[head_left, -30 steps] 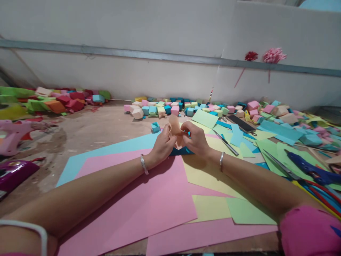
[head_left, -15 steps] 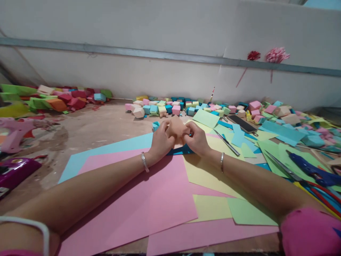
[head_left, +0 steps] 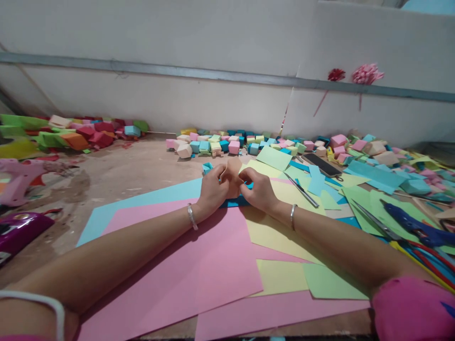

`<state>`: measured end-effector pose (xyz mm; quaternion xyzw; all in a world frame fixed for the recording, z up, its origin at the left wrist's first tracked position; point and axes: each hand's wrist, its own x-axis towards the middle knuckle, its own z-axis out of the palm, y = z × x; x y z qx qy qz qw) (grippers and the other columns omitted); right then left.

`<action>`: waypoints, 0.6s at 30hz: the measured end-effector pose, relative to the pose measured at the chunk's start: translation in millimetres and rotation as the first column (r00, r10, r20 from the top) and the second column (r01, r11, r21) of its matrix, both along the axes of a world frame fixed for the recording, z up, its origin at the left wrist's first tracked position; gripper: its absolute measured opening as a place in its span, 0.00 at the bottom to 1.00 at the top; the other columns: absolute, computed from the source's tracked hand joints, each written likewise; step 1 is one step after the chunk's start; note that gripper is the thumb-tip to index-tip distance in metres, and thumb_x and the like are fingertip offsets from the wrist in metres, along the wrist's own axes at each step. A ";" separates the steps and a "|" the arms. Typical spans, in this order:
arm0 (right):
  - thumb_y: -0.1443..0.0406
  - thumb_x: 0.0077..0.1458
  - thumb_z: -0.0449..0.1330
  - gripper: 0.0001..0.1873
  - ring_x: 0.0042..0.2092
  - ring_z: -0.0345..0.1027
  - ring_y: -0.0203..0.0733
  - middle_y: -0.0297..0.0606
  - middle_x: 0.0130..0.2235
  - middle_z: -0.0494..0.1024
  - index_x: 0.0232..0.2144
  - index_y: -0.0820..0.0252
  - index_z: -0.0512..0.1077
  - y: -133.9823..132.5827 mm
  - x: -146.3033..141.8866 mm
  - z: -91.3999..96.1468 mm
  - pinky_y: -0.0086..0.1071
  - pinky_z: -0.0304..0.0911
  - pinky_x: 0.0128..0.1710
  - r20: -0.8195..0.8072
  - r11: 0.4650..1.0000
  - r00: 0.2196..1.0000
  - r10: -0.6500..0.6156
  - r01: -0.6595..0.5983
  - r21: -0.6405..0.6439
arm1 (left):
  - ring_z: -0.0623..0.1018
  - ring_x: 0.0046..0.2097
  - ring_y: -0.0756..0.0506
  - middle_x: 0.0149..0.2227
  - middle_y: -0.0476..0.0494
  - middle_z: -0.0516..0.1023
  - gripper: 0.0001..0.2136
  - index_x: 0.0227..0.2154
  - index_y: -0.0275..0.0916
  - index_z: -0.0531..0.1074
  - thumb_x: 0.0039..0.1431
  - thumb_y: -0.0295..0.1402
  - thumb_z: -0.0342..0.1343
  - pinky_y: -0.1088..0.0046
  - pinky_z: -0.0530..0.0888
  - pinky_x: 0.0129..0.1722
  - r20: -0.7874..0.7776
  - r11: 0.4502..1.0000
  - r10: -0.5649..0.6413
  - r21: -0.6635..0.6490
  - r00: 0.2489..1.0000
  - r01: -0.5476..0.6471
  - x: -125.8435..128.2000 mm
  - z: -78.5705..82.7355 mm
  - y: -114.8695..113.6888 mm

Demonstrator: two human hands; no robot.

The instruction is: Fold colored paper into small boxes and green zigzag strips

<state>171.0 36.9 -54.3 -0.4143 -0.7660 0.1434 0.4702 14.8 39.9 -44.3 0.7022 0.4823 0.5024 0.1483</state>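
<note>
A small peach paper piece (head_left: 232, 176) is pinched between both hands over the middle of the table. My left hand (head_left: 212, 192) grips its left side with closed fingers. My right hand (head_left: 259, 190) grips its right side, fingers curled. Both hands rest low, above a dark blue paper scrap (head_left: 234, 202) and large pink (head_left: 199, 255), light blue (head_left: 149, 199) and yellow sheets (head_left: 273, 232). A silver bangle sits on each wrist. A small blue folded cube (head_left: 207, 167) lies just beyond my left hand.
Many coloured folded paper cubes (head_left: 227, 142) line the back by the wall. More folded pieces (head_left: 71, 135) pile at the far left. A phone (head_left: 322, 164), scissors (head_left: 373, 220), a blue glue gun (head_left: 415, 225) and paper scraps lie right. A pink glue gun (head_left: 21, 177) lies left.
Both hands have lowered the peach paper toward the table and pressed it flatter and smaller; a second ago it stood up taller between the fingers.
</note>
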 end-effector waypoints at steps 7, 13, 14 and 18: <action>0.66 0.51 0.56 0.06 0.37 0.71 0.40 0.38 0.35 0.79 0.29 0.58 0.73 10.2 0.5 -6.3 0.32 0.66 0.37 -0.170 0.990 0.985 -0.031 0.007 -0.138 | 0.69 0.33 0.47 0.28 0.50 0.69 0.05 0.26 0.40 0.63 0.47 0.23 0.48 0.71 0.66 0.34 0.042 0.999 -0.042 -0.017 0.998 0.042 -0.1 -4.9 3.9; 0.64 0.48 0.57 0.05 0.31 0.66 0.37 0.31 0.28 0.74 0.29 0.58 0.70 14.9 0.0 -10.1 0.31 0.62 0.33 -0.300 0.961 0.949 -0.092 0.006 -0.277 | 0.74 0.38 0.44 0.38 0.46 0.75 0.11 0.39 0.40 0.66 0.51 0.29 0.53 0.68 0.70 0.36 0.093 0.995 -0.037 -0.092 0.995 0.046 -0.2 -7.9 6.1; 0.63 0.48 0.58 0.04 0.30 0.65 0.37 0.30 0.27 0.73 0.28 0.58 0.69 15.2 0.1 -10.3 0.31 0.62 0.32 -0.301 0.959 0.948 -0.103 0.014 -0.284 | 0.75 0.38 0.44 0.38 0.45 0.75 0.13 0.40 0.40 0.66 0.49 0.29 0.55 0.68 0.71 0.36 0.092 0.993 -0.048 -0.107 0.995 0.058 -0.5 -8.5 6.0; 0.63 0.46 0.59 0.05 0.28 0.63 0.36 0.29 0.24 0.69 0.24 0.57 0.66 14.8 0.6 -9.6 0.31 0.59 0.29 -0.246 0.957 0.959 -0.138 0.065 -0.284 | 0.74 0.35 0.44 0.35 0.46 0.75 0.16 0.38 0.40 0.66 0.43 0.24 0.55 0.69 0.69 0.33 0.066 0.993 -0.007 -0.121 0.998 0.015 -2.7 -10.3 7.1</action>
